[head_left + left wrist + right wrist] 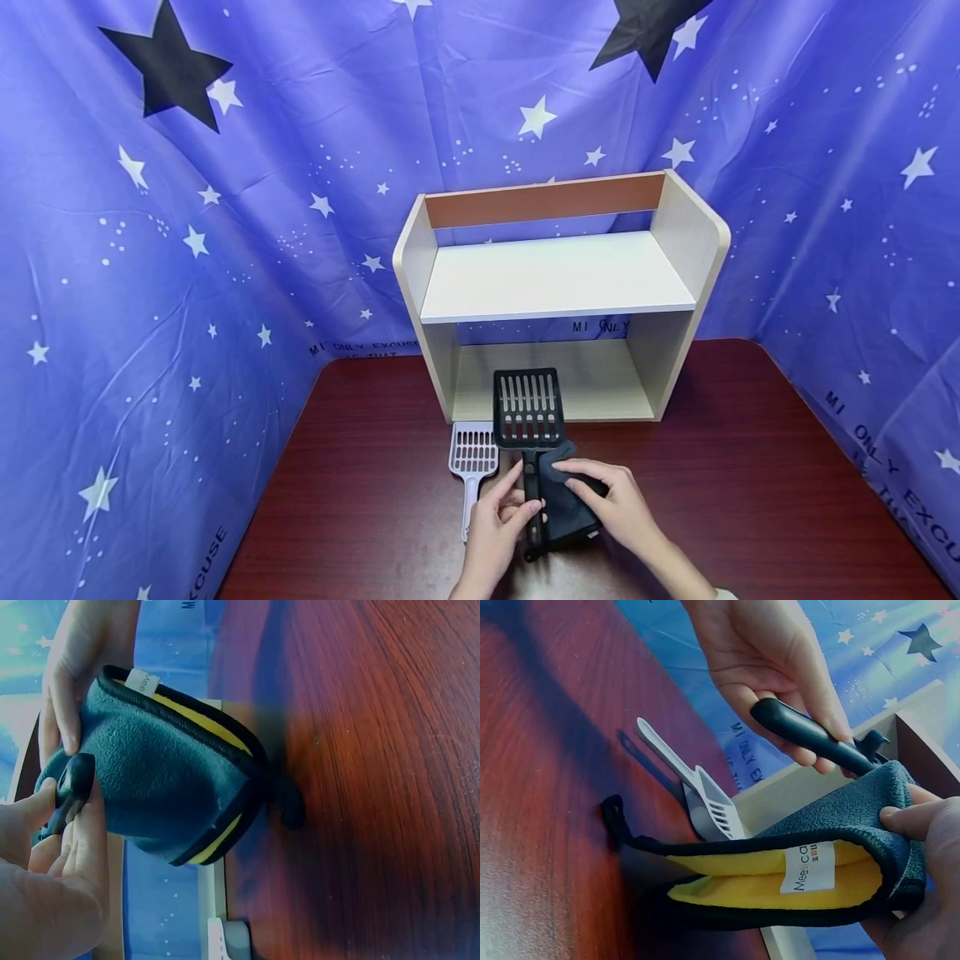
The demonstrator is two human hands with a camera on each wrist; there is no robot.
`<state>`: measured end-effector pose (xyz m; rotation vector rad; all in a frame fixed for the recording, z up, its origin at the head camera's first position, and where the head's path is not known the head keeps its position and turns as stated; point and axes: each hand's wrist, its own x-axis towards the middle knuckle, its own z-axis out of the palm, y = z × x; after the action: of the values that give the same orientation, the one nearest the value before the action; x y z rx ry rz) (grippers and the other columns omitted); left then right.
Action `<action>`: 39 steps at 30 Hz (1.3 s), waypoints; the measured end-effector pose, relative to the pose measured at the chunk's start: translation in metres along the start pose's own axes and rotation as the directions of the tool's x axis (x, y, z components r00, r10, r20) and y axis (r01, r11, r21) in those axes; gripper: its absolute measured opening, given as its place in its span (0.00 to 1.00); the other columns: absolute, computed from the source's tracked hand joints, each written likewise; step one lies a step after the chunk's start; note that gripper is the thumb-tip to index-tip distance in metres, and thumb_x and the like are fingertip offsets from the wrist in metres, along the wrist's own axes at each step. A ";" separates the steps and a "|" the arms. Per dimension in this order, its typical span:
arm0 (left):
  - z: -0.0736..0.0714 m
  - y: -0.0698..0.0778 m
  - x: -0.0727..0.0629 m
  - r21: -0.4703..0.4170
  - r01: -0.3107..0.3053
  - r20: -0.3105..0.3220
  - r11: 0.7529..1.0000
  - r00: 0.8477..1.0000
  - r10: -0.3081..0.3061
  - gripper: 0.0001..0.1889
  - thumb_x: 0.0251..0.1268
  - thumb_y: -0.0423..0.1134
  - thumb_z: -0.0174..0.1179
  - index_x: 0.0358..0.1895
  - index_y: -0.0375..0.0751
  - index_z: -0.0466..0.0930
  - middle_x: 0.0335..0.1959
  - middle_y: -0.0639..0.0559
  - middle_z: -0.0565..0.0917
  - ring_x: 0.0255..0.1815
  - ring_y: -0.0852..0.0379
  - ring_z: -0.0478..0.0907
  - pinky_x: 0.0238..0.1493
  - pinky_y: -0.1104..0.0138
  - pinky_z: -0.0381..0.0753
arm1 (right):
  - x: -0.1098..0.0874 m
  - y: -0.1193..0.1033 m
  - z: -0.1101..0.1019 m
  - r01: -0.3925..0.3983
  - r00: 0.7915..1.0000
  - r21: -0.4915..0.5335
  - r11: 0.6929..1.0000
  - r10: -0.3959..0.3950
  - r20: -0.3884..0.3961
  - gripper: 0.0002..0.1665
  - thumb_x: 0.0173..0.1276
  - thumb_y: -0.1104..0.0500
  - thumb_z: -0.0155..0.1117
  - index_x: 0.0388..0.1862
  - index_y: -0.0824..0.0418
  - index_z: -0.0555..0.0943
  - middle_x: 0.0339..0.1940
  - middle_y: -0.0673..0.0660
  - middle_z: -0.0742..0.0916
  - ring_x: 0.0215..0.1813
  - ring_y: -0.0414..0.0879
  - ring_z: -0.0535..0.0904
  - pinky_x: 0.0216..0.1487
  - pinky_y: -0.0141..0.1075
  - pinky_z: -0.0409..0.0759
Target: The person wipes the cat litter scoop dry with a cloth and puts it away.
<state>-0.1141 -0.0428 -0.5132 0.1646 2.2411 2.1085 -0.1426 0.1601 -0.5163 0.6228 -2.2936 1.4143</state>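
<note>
My left hand [491, 529] grips the handle of a black slotted litter scoop [531, 479], its slotted head pointing away toward the shelf. My right hand [618, 508] pinches a dark grey-green cloth [566, 508] right beside that handle. In the right wrist view the cloth [840, 802] is folded over, showing a yellow lining, black edging, a white label and a black hanging loop. The left wrist view shows the handle's rounded end [77, 776] against the cloth. To the left, a light grey litter scoop [470, 492] lies on the table.
A pale two-tier shelf [558, 275] stands at the back of the dark red wooden table [360, 483]. The held scoop's head is in front of its lower tier. Blue star-patterned curtains [225, 333] enclose the table at the back and sides.
</note>
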 end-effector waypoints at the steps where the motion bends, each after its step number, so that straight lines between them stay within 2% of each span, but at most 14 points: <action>1: 0.000 0.000 0.000 0.000 0.002 -0.001 1.000 1.000 -0.002 0.31 0.64 0.36 0.66 0.71 0.38 0.70 0.39 0.37 0.89 0.34 0.65 0.87 0.32 0.75 0.82 | 0.000 0.000 0.000 0.002 1.000 -0.001 1.000 -0.002 0.005 0.17 0.62 0.68 0.69 0.47 0.53 0.88 0.44 0.54 0.92 0.50 0.31 0.84 0.53 0.16 0.75; 5: -0.002 0.001 0.001 -0.006 -0.006 -0.019 1.000 1.000 0.005 0.31 0.64 0.36 0.66 0.70 0.39 0.70 0.40 0.37 0.89 0.34 0.65 0.87 0.33 0.76 0.82 | -0.002 0.000 -0.001 0.020 1.000 0.007 1.000 -0.020 0.013 0.17 0.62 0.69 0.69 0.47 0.54 0.88 0.44 0.55 0.92 0.51 0.31 0.84 0.54 0.16 0.75; 9: -0.006 0.006 0.005 -0.012 -0.070 -0.031 0.997 0.997 0.070 0.31 0.64 0.35 0.65 0.71 0.34 0.69 0.40 0.35 0.88 0.35 0.66 0.87 0.37 0.76 0.84 | -0.002 0.000 -0.006 0.038 0.999 0.042 0.998 -0.038 0.008 0.17 0.63 0.70 0.68 0.48 0.56 0.88 0.44 0.56 0.92 0.51 0.30 0.84 0.54 0.16 0.75; 13: -0.012 0.017 0.012 -0.002 -0.149 -0.048 0.989 0.988 0.149 0.31 0.63 0.33 0.66 0.70 0.31 0.69 0.39 0.32 0.88 0.35 0.66 0.87 0.38 0.75 0.84 | -0.002 0.002 -0.012 0.045 0.999 0.089 0.995 -0.045 -0.004 0.18 0.63 0.72 0.67 0.49 0.58 0.87 0.45 0.56 0.91 0.51 0.30 0.84 0.53 0.17 0.76; 16: -0.017 0.026 0.019 0.006 -0.176 -0.074 0.984 0.982 0.176 0.31 0.62 0.32 0.66 0.69 0.33 0.70 0.39 0.33 0.88 0.34 0.66 0.87 0.37 0.76 0.84 | -0.003 0.004 -0.015 0.046 0.999 0.098 0.994 -0.045 -0.009 0.18 0.62 0.73 0.67 0.49 0.58 0.87 0.45 0.56 0.91 0.51 0.30 0.84 0.52 0.17 0.76; 21: -0.028 0.043 0.032 0.037 -0.208 -0.114 0.977 0.971 0.211 0.30 0.62 0.33 0.67 0.69 0.37 0.72 0.39 0.36 0.89 0.33 0.60 0.89 0.35 0.75 0.83 | -0.005 0.008 -0.020 0.038 0.999 0.093 0.995 -0.037 -0.012 0.19 0.62 0.74 0.67 0.49 0.59 0.87 0.45 0.56 0.91 0.51 0.29 0.84 0.52 0.17 0.76; 27: -0.041 0.065 0.051 0.069 -0.277 -0.152 0.958 0.947 0.285 0.24 0.63 0.31 0.66 0.63 0.33 0.76 0.40 0.34 0.88 0.33 0.54 0.89 0.37 0.73 0.86 | -0.008 0.010 -0.024 0.031 0.999 0.090 0.995 -0.030 -0.014 0.18 0.62 0.74 0.66 0.49 0.61 0.87 0.45 0.58 0.91 0.51 0.30 0.84 0.52 0.17 0.76; 30: -0.046 0.077 0.062 0.073 -0.312 -0.172 0.947 0.932 0.320 0.21 0.63 0.30 0.66 0.59 0.31 0.77 0.42 0.33 0.88 0.34 0.55 0.88 0.39 0.74 0.85 | -0.011 0.010 -0.025 0.016 1.000 0.079 0.997 -0.015 -0.015 0.18 0.62 0.73 0.67 0.50 0.60 0.87 0.45 0.57 0.91 0.51 0.29 0.84 0.52 0.17 0.76; 33: -0.050 0.089 0.073 0.057 -0.314 -0.193 0.948 0.928 0.319 0.20 0.64 0.31 0.65 0.58 0.31 0.77 0.43 0.33 0.88 0.34 0.60 0.88 0.39 0.73 0.86 | -0.013 0.010 -0.026 -0.003 1.000 0.074 0.997 0.003 -0.009 0.18 0.63 0.73 0.67 0.50 0.60 0.87 0.45 0.56 0.91 0.51 0.28 0.83 0.52 0.16 0.76; 39: -0.058 0.114 0.099 -0.046 -0.287 -0.227 0.957 0.936 0.270 0.19 0.66 0.30 0.64 0.58 0.29 0.76 0.44 0.30 0.87 0.28 0.62 0.87 0.38 0.71 0.87 | -0.015 0.009 -0.030 -0.015 1.000 0.066 0.998 0.016 -0.014 0.18 0.63 0.72 0.66 0.50 0.60 0.87 0.45 0.55 0.91 0.51 0.27 0.83 0.51 0.16 0.76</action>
<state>-0.2149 -0.0819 -0.3927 0.2748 2.3716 2.4668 -0.1328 0.1938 -0.5181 0.6135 -2.2530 1.5025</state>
